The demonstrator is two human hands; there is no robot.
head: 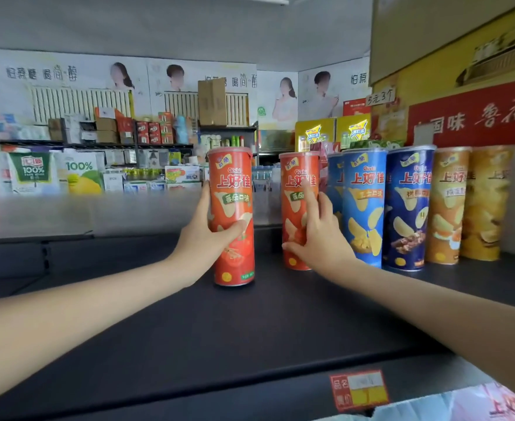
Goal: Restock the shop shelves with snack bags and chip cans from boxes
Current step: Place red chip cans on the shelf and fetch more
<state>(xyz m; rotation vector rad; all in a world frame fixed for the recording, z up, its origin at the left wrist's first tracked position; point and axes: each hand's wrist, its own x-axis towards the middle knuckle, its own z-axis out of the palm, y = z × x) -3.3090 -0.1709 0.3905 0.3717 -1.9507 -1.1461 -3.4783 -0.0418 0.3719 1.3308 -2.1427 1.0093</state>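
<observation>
On a dark shop shelf (250, 329), the left hand (203, 235) wraps round one red chip can (232, 189) while the right hand (320, 238) lays straight fingers on the second red can (295, 177).

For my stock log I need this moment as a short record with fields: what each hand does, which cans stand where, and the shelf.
place: dark shelf, price label on its front edge
left hand: grips the near red can, upright on the shelf
right hand: touches the far red can, fingers fairly straight
row to the right: light blue can, dark blue can, orange can, all upright
</observation>
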